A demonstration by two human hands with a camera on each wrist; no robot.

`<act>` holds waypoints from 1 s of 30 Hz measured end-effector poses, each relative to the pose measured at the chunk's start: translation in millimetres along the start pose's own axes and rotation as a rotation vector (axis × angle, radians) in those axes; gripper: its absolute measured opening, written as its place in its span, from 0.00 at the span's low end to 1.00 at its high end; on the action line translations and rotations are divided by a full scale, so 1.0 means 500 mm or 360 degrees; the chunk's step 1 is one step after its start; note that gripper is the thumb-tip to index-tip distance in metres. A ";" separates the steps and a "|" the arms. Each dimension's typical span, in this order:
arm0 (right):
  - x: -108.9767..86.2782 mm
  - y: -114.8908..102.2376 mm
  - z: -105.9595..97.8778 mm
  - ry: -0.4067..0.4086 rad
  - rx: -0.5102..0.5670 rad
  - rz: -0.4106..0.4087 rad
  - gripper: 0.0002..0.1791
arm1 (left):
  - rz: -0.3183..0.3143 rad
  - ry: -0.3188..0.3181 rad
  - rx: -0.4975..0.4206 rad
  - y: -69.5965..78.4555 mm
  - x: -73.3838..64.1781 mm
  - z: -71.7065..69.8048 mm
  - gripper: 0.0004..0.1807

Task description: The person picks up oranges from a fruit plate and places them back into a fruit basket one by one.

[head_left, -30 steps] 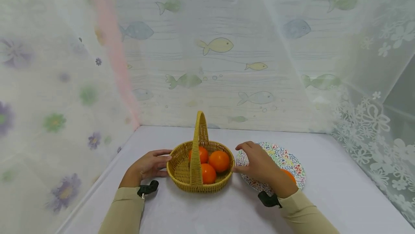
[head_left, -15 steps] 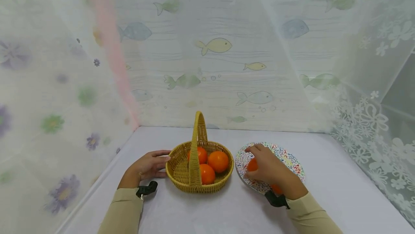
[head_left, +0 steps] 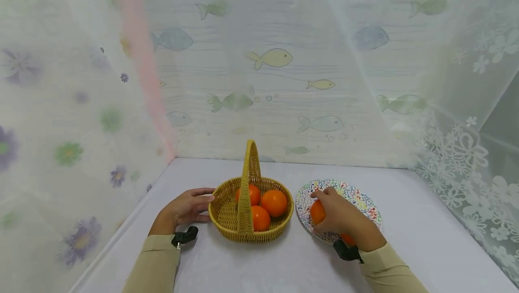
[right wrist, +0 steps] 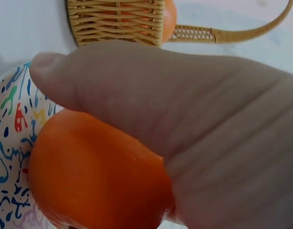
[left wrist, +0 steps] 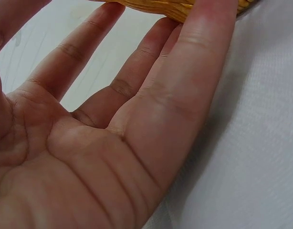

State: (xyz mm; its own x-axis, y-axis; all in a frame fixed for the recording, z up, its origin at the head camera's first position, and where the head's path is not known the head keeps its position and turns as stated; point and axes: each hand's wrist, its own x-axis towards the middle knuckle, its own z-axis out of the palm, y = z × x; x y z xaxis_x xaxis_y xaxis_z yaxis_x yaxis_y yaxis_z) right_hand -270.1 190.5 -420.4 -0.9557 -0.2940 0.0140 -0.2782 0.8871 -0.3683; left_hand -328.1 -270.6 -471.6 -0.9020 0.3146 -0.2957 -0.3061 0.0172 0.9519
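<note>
Your right hand (head_left: 340,216) curls its thumb and fingers round an orange (head_left: 318,212) at the near-basket side of the patterned plate (head_left: 366,200); you cannot tell whether the fruit touches the plate. Another orange (head_left: 347,239) shows partly beneath your right wrist. Your left hand (head_left: 186,207) keeps its fingers loosely extended, fingertips touching the side of the wicker basket (head_left: 259,236), which holds three more oranges (head_left: 274,203).

No text, label, brand, number or sign is legible in any view; the coloured squiggles (right wrist: 3,162) on the plate (head_left: 358,197), at the right of the scene, form no readable characters.
</note>
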 end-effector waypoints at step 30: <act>-0.008 -0.002 -0.019 0.0020 0.0033 -0.0005 0.38 | 0.0001 0.0001 0.0023 -0.005 0.006 -0.002 0.38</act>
State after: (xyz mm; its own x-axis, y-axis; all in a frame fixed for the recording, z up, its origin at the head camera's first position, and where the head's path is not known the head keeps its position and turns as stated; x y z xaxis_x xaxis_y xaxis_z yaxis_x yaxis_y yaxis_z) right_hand -266.8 194.3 -411.3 -0.9560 -0.2921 0.0268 -0.2793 0.8785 -0.3876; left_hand -330.1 -270.8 -475.0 -0.9024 0.3139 -0.2951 -0.3010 0.0308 0.9531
